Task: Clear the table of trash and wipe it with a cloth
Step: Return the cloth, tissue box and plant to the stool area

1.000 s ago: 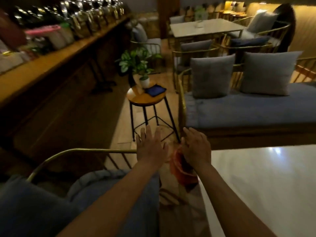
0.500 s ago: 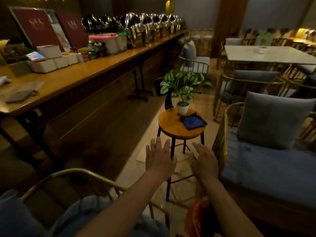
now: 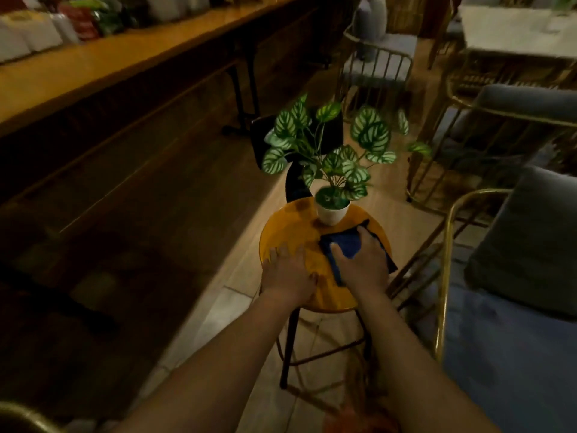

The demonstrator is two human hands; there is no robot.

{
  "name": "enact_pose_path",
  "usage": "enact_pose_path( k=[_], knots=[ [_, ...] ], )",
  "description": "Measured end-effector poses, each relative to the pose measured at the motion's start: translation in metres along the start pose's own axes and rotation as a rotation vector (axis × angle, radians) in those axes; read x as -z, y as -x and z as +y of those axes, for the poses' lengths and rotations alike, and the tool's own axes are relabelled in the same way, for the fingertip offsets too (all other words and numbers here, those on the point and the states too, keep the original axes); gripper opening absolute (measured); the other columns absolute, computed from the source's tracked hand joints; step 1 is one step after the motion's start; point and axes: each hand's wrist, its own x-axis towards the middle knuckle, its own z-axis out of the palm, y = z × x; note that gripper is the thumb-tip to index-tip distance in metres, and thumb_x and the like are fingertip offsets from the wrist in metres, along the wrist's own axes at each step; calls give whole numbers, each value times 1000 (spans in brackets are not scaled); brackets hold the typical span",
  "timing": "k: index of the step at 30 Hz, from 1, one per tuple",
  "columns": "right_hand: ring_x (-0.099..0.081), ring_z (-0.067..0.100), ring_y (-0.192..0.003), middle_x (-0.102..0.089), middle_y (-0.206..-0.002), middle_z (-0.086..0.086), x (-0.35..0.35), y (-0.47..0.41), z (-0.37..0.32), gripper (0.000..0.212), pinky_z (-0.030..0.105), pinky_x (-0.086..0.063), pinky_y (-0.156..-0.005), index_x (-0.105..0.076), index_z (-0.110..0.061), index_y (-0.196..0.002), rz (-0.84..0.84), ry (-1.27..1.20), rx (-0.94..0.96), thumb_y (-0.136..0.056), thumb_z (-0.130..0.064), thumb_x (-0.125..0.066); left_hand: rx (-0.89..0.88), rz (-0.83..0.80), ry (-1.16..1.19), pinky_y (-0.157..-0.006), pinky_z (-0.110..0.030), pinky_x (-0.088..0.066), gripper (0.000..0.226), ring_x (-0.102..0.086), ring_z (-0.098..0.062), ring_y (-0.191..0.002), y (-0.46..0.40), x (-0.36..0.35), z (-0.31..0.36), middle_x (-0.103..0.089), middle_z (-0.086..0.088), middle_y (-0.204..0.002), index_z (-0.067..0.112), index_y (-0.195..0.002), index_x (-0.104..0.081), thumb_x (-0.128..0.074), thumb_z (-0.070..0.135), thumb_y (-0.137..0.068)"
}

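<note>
Dim café: right hand [image 3: 363,262] curls fingers round blue cloth [image 3: 349,245] on round yellow stool top [image 3: 290,235], beside white potted plant [image 3: 331,210]. Left hand [image 3: 288,273] rests flat on stool top, grip wide, holding nothing. Long wooden bench [image 3: 93,70] at left.

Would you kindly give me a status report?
Left hand flat on stool. Right hand grips cloth. Plant pot just beyond cloth.
</note>
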Motion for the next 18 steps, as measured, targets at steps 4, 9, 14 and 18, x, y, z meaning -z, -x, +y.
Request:
enact_pose_path(
  k=[4, 9, 14, 18],
  knots=[
    [-33, 29, -141, -33, -156, 6, -29, -62, -2, 105, 50, -41, -107, -21, -20, -153, -25, -66, -35, -73, -69, -69, 19, -107, -17, -114, -54, -29, 75, -22, -43, -144, -52, -30, -10, -19, -18, -159, 30, -155, -17, -54, 54, -94],
    [-47, 23, -126, -48, -138, 4, -53, -115, -13, 94, 38, -49, -95, -44, -19, -138, 26, -98, -2, -63, -64, -78, 11, -143, -152, -112, -53, -32, 91, -16, -39, -145, -71, -52, -20, -11, -12, -161, 34, -158, -7, -53, 70, -87],
    [-52, 22, -121, -51, -139, 3, -72, -140, -17, 74, 21, -37, -85, -58, -18, -129, -62, -39, -5, -71, -60, -76, 17, -139, -158, -112, -52, -31, 93, -11, -37, -146, -72, -55, -19, -6, -10, -162, 34, -158, -3, -53, 69, -88],
    [-60, 11, -102, -59, -111, -6, -71, -147, -14, 66, 7, -38, -71, -56, -15, -129, -27, -188, -74, -75, -43, -82, 20, -124, -146, -114, -51, -28, 93, -9, -37, -147, -72, -56, -19, -4, -11, -162, 32, -158, -3, -54, 67, -89]
  ],
)
